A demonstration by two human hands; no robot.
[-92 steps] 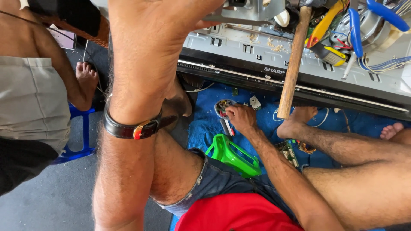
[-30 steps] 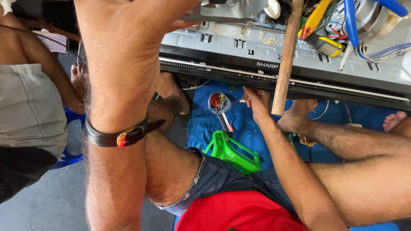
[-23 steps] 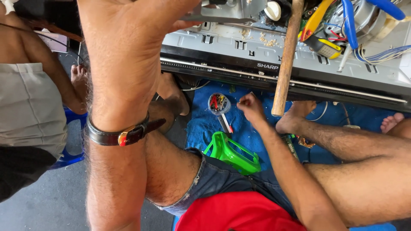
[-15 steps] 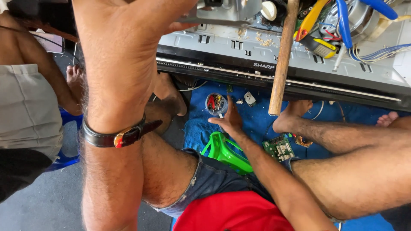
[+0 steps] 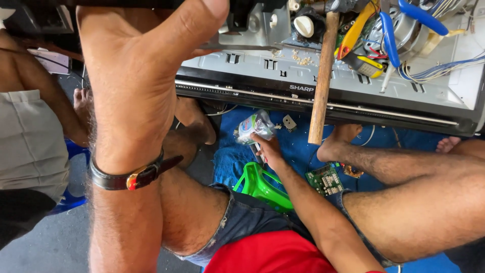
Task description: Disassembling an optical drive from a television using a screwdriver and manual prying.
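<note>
- The left hand point(image 5: 151, 65) fills the upper left of the frame, very close to the camera. Its thumb points to the top centre and presses on a grey metal part of the opened appliance point(image 5: 323, 76). The other fingers are hidden behind the hand, so it cannot be told if they are open or closed.
- On the left wrist sits a dark leather strap point(image 5: 134, 174) with a small gold and red buckle.
- The right hand point(image 5: 268, 149) is in the centre of the frame, low over the blue cloth point(image 5: 298, 151) on the floor. Its fingers are closed around a small crumpled plastic bag point(image 5: 255, 126), shiny and transparent, with something light inside.
- The appliance lies across the upper right. It is a flat grey metal body with a black front edge, and many coloured wires show in its right part.
- A hammer point(image 5: 323, 76) with a smooth wooden handle lies on the appliance, and the handle end hangs over the black edge.
- Pliers with yellow handles point(image 5: 356, 30) and pliers with blue handles point(image 5: 389, 38) lie among the wires at the top right.
- A bright green plastic piece point(image 5: 260, 184) lies just below the right hand.
- A small green circuit board point(image 5: 326, 179) lies beside the bare leg.
- Another person in grey shorts point(image 5: 28, 141) is at the left edge.
</note>
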